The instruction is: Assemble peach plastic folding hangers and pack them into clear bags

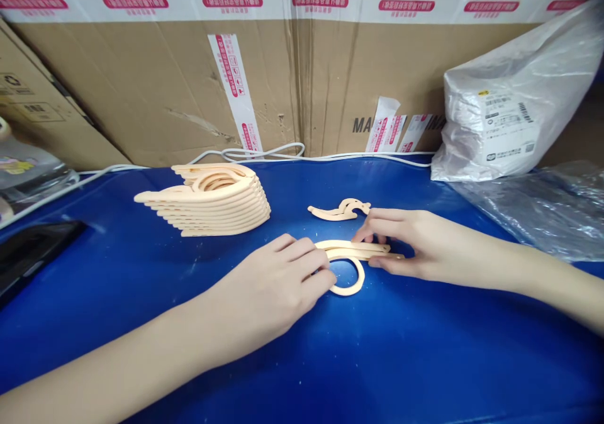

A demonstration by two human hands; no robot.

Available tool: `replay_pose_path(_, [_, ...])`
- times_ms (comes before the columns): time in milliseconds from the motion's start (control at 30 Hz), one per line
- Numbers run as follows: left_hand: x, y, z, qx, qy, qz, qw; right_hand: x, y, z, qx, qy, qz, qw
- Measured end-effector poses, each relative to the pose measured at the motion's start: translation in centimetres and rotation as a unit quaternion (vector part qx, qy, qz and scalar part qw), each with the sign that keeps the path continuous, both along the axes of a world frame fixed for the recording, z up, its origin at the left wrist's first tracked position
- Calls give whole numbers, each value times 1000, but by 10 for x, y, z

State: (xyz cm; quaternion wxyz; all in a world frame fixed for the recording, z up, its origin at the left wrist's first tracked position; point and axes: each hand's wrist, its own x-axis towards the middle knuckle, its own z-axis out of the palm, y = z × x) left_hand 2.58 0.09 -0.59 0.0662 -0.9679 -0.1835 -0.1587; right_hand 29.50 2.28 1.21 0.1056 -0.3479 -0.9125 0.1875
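Observation:
A beige plastic folding hanger [348,290] lies on the blue table, its curved arms pointing right and a round loop toward me. My left hand [283,279] grips its left end, and the fingers cover that part. At the other end, the thumb and fingers of my right hand [401,241] close around the tips of the two arms. Just beyond lies a smaller curved beige piece [333,213], close to my right fingertips. A neat stack of matching beige hangers [221,213] stands farther left, apart from my hands.
Cardboard boxes [165,84] with printed tape form a wall behind the blue table [302,361]. A white cable [330,157] runs along its foot. A white plastic bag [500,109] and clear film [547,210] sit right. At left lies a black phone-like object [38,251].

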Motion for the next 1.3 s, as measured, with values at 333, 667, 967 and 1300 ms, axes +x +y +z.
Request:
replay_pose_path(333, [-12,7,2,-50,-15,-10,999,8,8,-20,87,29,-78,993])
replay_pose_path(667, [-17,11,-3,-25,-41,-5,999,6,10,-24,157,20,-65,985])
replay_pose_path(967, [-21,13,-6,-34,-72,17,997,5,3,-20,209,38,-45,976])
replay_pose_path(1300, [-23,1,11,-123,-51,-6,991,1,-3,-18,264,29,18,964])
